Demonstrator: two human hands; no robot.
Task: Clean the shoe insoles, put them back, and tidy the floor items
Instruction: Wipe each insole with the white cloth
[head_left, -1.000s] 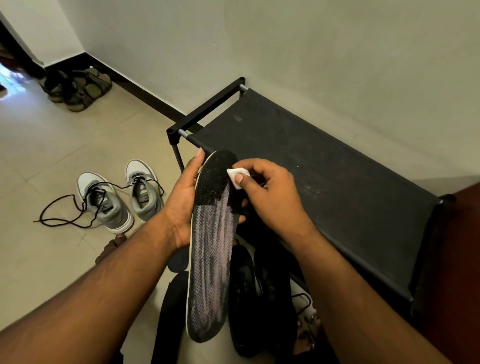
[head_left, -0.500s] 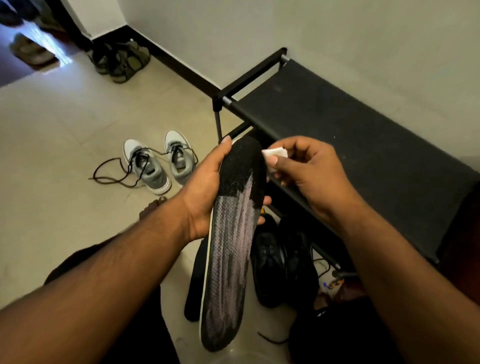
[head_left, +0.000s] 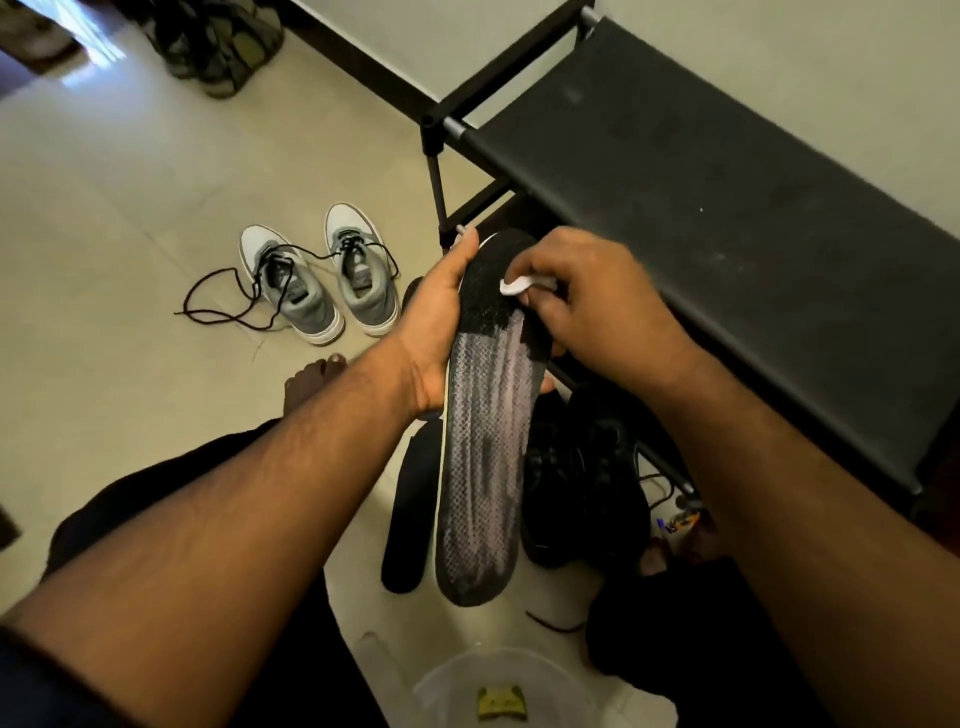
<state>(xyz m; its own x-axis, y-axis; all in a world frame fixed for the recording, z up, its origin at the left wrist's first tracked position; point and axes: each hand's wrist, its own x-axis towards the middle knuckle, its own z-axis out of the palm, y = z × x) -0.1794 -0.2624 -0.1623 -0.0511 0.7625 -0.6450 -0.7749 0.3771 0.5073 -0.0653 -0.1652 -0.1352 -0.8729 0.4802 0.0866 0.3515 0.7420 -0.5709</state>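
Your left hand (head_left: 434, 332) is gripping the black insole (head_left: 491, 415) along its edge, holding it above the floor (head_left: 130, 208). Your right hand (head_left: 592, 296) is pinching a white wipe (head_left: 514, 285) against the insole's dark upper end. A second insole (head_left: 410, 512) is lying on the floor beside black shoes (head_left: 587, 467).
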